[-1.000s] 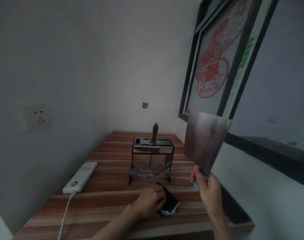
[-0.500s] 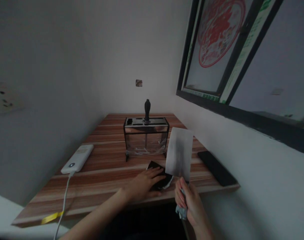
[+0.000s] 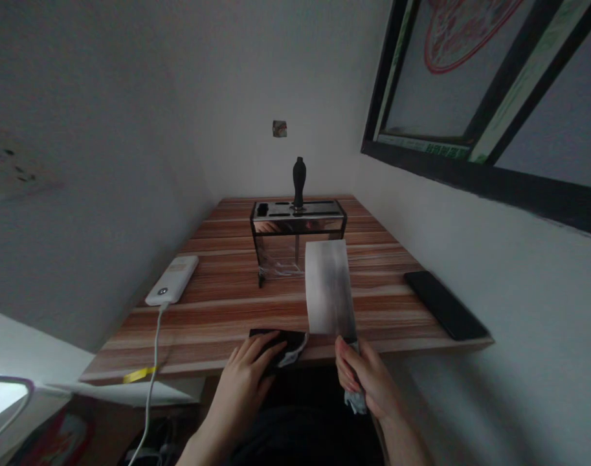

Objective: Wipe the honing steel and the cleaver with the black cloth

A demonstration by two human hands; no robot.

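My right hand (image 3: 366, 375) is closed round the dark handle of a cleaver (image 3: 330, 285), whose broad grey blade stands upright above the table's front edge. A crumpled pale bluish tissue or cloth (image 3: 356, 401) pokes out below that fist. At the front edge, my left hand (image 3: 249, 362) has its fingers over a flat black piece with a crumpled whitish edge (image 3: 288, 346); its thumb is lower, by the edge. I cannot tell what the black piece is. Behind the blade stands a knife block (image 3: 300, 225) with clear sides, holding one knife by its black handle (image 3: 299, 181).
A white power bank (image 3: 173, 279) with a cable (image 3: 154, 362) lies left on the striped wooden table (image 3: 217, 317). Yellow tape (image 3: 138, 375) is near the front left edge. A black phone (image 3: 445, 304) lies at right, beside the wall under a dark window frame (image 3: 421, 158).
My left hand has drawn the black piece left and toward the front edge, its fingers going from spread flat to curled over it. The cleaver has shifted left, now overlapping the knife block.
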